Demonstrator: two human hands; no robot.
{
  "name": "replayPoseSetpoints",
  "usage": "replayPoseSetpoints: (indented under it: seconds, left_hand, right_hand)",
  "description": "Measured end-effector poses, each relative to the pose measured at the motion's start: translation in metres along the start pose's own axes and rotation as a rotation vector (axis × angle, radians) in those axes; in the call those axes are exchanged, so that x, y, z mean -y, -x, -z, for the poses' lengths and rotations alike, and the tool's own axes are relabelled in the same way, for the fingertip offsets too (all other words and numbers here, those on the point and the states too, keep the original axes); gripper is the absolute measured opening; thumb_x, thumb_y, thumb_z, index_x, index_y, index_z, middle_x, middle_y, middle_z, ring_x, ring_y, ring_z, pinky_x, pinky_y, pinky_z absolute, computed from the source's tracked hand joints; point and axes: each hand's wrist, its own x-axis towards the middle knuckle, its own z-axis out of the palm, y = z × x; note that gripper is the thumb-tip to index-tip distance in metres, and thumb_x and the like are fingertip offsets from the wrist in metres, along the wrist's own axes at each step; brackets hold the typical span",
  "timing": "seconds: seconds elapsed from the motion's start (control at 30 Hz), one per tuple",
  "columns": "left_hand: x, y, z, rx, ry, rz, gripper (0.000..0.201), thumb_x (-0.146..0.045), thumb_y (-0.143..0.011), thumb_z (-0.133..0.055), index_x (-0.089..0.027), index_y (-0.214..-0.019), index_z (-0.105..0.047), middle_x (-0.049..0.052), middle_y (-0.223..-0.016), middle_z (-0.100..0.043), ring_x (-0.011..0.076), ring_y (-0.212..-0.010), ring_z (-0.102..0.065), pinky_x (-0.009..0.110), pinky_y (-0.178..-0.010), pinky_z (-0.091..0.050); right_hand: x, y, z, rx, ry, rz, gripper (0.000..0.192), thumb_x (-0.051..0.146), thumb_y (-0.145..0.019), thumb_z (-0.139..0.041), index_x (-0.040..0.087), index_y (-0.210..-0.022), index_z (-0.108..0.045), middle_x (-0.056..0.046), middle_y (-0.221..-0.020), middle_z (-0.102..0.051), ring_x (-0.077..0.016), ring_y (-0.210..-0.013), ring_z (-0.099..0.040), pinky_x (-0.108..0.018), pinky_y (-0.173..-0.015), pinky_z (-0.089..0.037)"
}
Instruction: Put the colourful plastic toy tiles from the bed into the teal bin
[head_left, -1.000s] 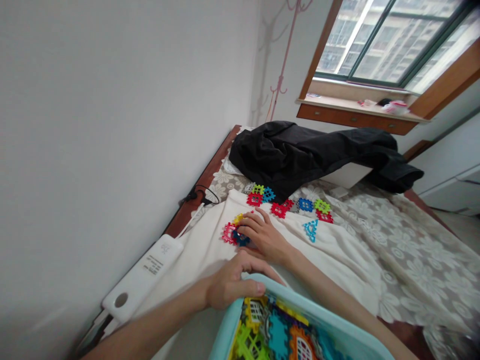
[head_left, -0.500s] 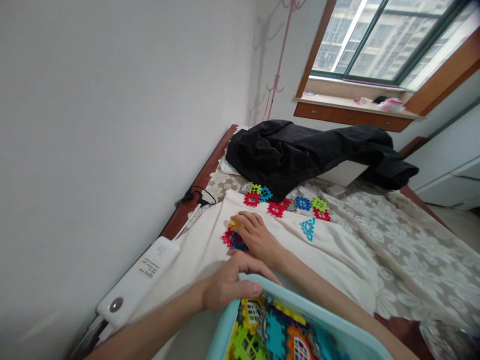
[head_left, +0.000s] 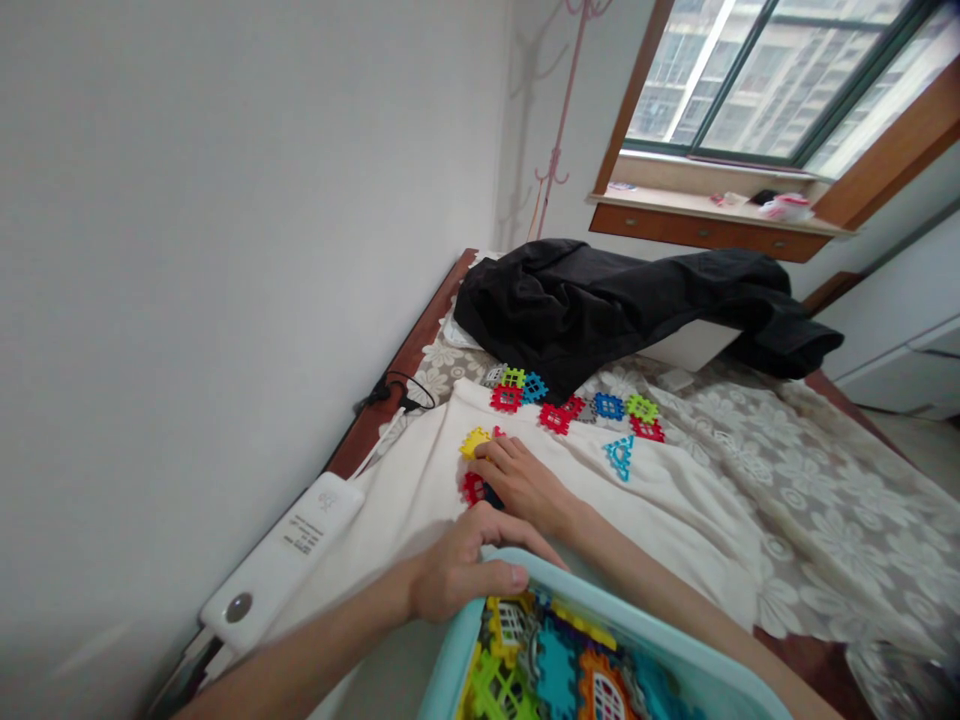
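Note:
My left hand grips the rim of a light blue bin full of colourful plastic interlocking tiles, thumb over the edge. My right hand lies on the cream cloth farther out, fingers closed over a red tile and a dark blue one under it. A yellow tile lies just beyond the fingertips. More tiles sit in a row near the far edge of the cloth, and a light blue triangle tile lies to the right.
A black garment is heaped at the head of the bed. A white power strip and a black cable lie along the wooden bed edge by the wall. Floral lace bedding spreads right. A window with a sill is above.
My right hand has pulled the red and blue tiles a little toward me. The yellow tile, earlier under the fingers, now lies uncovered beyond them. My left hand stays on the bin.

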Motion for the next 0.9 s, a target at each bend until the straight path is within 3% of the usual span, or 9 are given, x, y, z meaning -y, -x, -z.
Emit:
replayPoseSetpoints:
  seconds: [0.13, 0.23, 0.33, 0.4, 0.5, 0.57, 0.73, 0.9]
  left_hand:
    - [0.0, -0.001, 0.0, -0.006, -0.002, -0.01, 0.053, -0.052, -0.087, -0.068, -0.011, -0.119, -0.08, 0.014, -0.102, -0.082, 0.0258, -0.085, -0.073, 0.03, -0.076, -0.054]
    - [0.001, -0.001, 0.0, -0.003, -0.013, -0.009, 0.056, -0.054, -0.087, -0.067, -0.011, -0.119, -0.08, 0.015, -0.105, -0.081, 0.0283, -0.089, -0.074, 0.033, -0.08, -0.055]
    - [-0.001, 0.0, -0.001, -0.013, -0.016, -0.001, 0.057, -0.055, -0.087, -0.067, -0.01, -0.119, -0.08, 0.015, -0.105, -0.081, 0.0277, -0.088, -0.074, 0.032, -0.079, -0.054]
    - [-0.003, 0.0, -0.002, -0.029, -0.029, -0.008, 0.055, -0.053, -0.087, -0.068, -0.011, -0.119, -0.081, 0.014, -0.103, -0.082, 0.0263, -0.085, -0.073, 0.031, -0.077, -0.054]
    - [-0.004, 0.0, -0.002, -0.035, -0.005, -0.01, 0.051, -0.049, -0.086, -0.069, -0.012, -0.119, -0.081, 0.014, -0.103, -0.082, 0.0261, -0.087, -0.073, 0.031, -0.079, -0.054]
    - [-0.003, 0.0, -0.003, -0.02, 0.036, 0.007, 0.051, -0.049, -0.086, -0.069, -0.012, -0.12, -0.08, 0.014, -0.105, -0.082, 0.0268, -0.09, -0.074, 0.031, -0.08, -0.054]
    - [-0.001, 0.0, -0.002, 0.005, 0.068, 0.033, 0.054, -0.051, -0.087, -0.069, -0.011, -0.121, -0.079, 0.015, -0.105, -0.081, 0.0263, -0.09, -0.073, 0.03, -0.079, -0.054]
    - [-0.002, 0.0, -0.002, 0.007, 0.052, 0.014, 0.052, -0.05, -0.088, -0.069, -0.011, -0.121, -0.079, 0.015, -0.107, -0.081, 0.0261, -0.093, -0.073, 0.03, -0.082, -0.054]
  right_hand:
    - [-0.001, 0.0, -0.002, 0.026, -0.003, 0.027, 0.032, 0.03, -0.1, -0.065, 0.02, -0.13, -0.059, -0.01, -0.12, -0.066, -0.0272, -0.106, -0.057, -0.043, -0.097, -0.049]
    - [-0.001, 0.0, -0.004, 0.019, 0.018, 0.002, 0.019, 0.037, -0.102, -0.064, 0.019, -0.108, -0.065, -0.009, -0.106, -0.068, -0.0257, -0.096, -0.059, -0.04, -0.089, -0.05]
    - [-0.001, 0.002, -0.003, -0.015, 0.024, -0.079, 0.024, 0.043, -0.102, -0.063, 0.02, -0.097, -0.064, -0.007, -0.093, -0.068, -0.0246, -0.088, -0.06, -0.038, -0.082, -0.048]
    - [-0.002, 0.003, 0.0, -0.065, 0.036, -0.138, 0.03, 0.049, -0.099, -0.065, 0.019, -0.101, -0.065, -0.008, -0.094, -0.068, -0.0261, -0.088, -0.06, -0.039, -0.081, -0.047]
    - [-0.003, 0.003, 0.006, -0.125, 0.071, -0.201, 0.06, 0.062, -0.092, -0.07, 0.016, -0.13, -0.062, -0.012, -0.107, -0.067, -0.0308, -0.096, -0.059, -0.045, -0.085, -0.047]
    - [-0.004, 0.003, 0.007, -0.126, 0.091, -0.243, 0.069, 0.064, -0.091, -0.069, 0.017, -0.14, -0.057, -0.013, -0.111, -0.065, -0.0324, -0.099, -0.058, -0.047, -0.088, -0.047]
    - [-0.01, 0.001, 0.006, -0.139, 0.142, -0.386, 0.043, 0.058, -0.098, -0.061, 0.018, -0.114, -0.065, -0.012, -0.106, -0.064, -0.0325, -0.1, -0.058, -0.046, -0.087, -0.048]
    - [-0.009, 0.002, 0.008, -0.17, 0.148, -0.361, 0.049, 0.063, -0.087, -0.072, 0.019, -0.107, -0.061, -0.012, -0.108, -0.063, -0.0323, -0.099, -0.057, -0.046, -0.088, -0.048]
